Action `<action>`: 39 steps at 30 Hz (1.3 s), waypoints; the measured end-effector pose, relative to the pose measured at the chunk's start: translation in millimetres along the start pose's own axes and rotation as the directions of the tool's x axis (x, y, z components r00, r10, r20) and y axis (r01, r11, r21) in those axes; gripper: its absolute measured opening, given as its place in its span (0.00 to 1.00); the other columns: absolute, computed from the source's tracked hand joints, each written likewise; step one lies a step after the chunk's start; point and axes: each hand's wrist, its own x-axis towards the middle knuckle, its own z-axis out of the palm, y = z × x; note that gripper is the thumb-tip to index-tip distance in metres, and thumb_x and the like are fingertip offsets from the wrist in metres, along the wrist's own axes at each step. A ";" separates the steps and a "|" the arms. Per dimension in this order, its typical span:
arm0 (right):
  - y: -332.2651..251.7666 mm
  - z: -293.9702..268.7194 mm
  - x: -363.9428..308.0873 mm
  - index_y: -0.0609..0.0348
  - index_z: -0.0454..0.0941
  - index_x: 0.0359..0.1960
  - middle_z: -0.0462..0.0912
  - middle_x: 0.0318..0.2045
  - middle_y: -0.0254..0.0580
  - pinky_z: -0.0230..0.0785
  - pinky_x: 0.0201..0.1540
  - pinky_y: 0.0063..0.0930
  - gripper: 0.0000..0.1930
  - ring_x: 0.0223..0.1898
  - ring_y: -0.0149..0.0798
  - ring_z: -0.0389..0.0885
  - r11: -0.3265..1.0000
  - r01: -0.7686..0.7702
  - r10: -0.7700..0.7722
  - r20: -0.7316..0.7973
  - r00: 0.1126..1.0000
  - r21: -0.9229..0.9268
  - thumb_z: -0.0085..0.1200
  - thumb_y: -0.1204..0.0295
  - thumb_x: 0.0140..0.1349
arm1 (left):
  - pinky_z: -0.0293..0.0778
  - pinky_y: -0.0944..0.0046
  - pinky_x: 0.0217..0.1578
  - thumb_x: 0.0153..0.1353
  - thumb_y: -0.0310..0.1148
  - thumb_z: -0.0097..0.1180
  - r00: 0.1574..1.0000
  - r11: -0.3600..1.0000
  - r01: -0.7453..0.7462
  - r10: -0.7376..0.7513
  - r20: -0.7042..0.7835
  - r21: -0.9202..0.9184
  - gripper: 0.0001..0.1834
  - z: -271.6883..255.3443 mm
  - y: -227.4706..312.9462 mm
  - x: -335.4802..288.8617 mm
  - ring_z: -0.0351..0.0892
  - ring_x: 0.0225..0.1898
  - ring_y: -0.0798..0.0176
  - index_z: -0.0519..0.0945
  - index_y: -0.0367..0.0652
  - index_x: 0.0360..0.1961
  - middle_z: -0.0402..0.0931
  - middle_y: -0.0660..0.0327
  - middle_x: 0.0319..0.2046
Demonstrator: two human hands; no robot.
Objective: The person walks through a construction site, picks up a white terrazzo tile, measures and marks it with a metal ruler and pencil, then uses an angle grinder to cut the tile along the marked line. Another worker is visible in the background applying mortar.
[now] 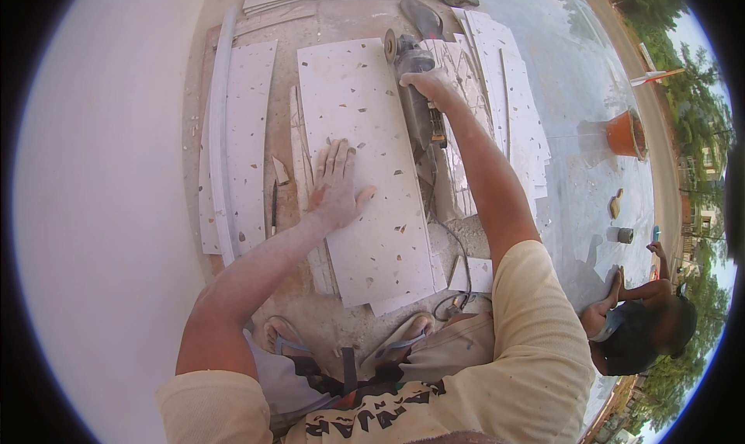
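Note:
A long white tile slab (372,234) with brown speckles lies lengthwise in front of me, on top of other pieces. Flat on its left half rests my left hand (335,188), dusty, fingers stretched out. My right hand (433,85) is wrapped round the body of an angle grinder (420,118) at the slab's right edge. The grinder's disc (390,46) stands upright close to the slab's far right corner; whether it touches the tile I cannot tell. From the tool's near end a dark cable (463,250) runs down towards my right foot.
White speckled strips (247,133) lie along the wall at left. More slabs (516,95) are stacked at right, beside a dark sandal (423,17). Farther right are an orange bucket (622,133), a small grey cup (625,235) and a seated person (640,327). A pencil-like dark stick (274,207) lies left of the slab.

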 end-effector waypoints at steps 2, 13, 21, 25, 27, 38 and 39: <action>1.2 0.8 -0.8 0.73 0.82 0.45 0.84 0.37 0.49 0.76 0.36 0.36 0.32 0.35 0.43 0.84 1.000 -0.001 0.001 -0.002 1.000 0.017 0.68 0.57 0.42 | 0.36 0.43 0.75 0.66 0.54 0.52 1.000 1.000 0.003 -0.003 0.004 -0.006 0.45 -0.8 0.3 -0.2 0.40 0.76 0.39 0.58 0.22 0.68 0.49 0.36 0.72; 25.7 4.4 23.0 0.71 0.81 0.47 0.84 0.40 0.49 0.77 0.35 0.39 0.33 0.38 0.43 0.84 0.996 -0.052 0.051 -0.016 0.999 -0.073 0.69 0.56 0.43 | 0.35 0.44 0.76 0.66 0.55 0.51 1.000 1.000 0.021 -0.021 0.023 0.007 0.45 -0.2 0.2 -0.4 0.39 0.77 0.42 0.58 0.24 0.69 0.48 0.38 0.73; 31.0 6.8 30.1 0.70 0.81 0.46 0.84 0.40 0.48 0.77 0.36 0.40 0.32 0.39 0.43 0.84 0.994 -0.039 0.037 -0.023 0.999 -0.106 0.69 0.57 0.43 | 0.34 0.45 0.76 0.67 0.55 0.50 0.999 0.999 0.032 -0.032 0.035 0.011 0.45 0.7 -0.1 -0.2 0.38 0.77 0.42 0.57 0.25 0.70 0.47 0.39 0.73; 33.2 7.2 29.7 0.71 0.82 0.44 0.85 0.39 0.50 0.79 0.36 0.38 0.32 0.37 0.43 0.85 0.995 -0.029 0.027 -0.023 0.999 -0.098 0.68 0.55 0.43 | 0.34 0.44 0.76 0.66 0.55 0.51 0.999 0.999 0.035 -0.035 0.040 0.004 0.45 0.4 0.4 0.1 0.38 0.77 0.42 0.57 0.24 0.70 0.48 0.38 0.73; 33.0 8.4 26.0 0.71 0.83 0.43 0.85 0.38 0.51 0.80 0.36 0.37 0.32 0.37 0.43 0.86 0.997 -0.028 0.027 -0.018 0.999 -0.078 0.68 0.54 0.43 | 0.34 0.44 0.76 0.66 0.55 0.51 0.999 0.999 0.037 -0.037 0.040 0.005 0.46 -0.2 -0.2 -0.4 0.38 0.77 0.42 0.57 0.24 0.69 0.48 0.38 0.73; 35.8 6.7 16.4 0.72 0.82 0.45 0.84 0.38 0.50 0.76 0.35 0.39 0.32 0.37 0.43 0.84 0.993 -0.026 0.021 -0.050 0.999 -0.111 0.69 0.57 0.43 | 0.37 0.43 0.75 0.65 0.53 0.53 1.000 1.000 0.003 -0.003 -0.007 -0.006 0.45 0.2 1.0 0.3 0.41 0.76 0.39 0.58 0.22 0.68 0.49 0.36 0.72; 38.2 4.8 17.0 0.72 0.82 0.44 0.84 0.38 0.50 0.76 0.36 0.39 0.32 0.37 0.43 0.84 0.994 -0.025 0.020 -0.047 0.999 -0.107 0.69 0.57 0.43 | 0.37 0.43 0.75 0.65 0.53 0.53 1.000 1.000 -0.001 0.001 -0.010 -0.005 0.45 0.6 1.3 0.9 0.41 0.76 0.39 0.58 0.22 0.68 0.49 0.36 0.72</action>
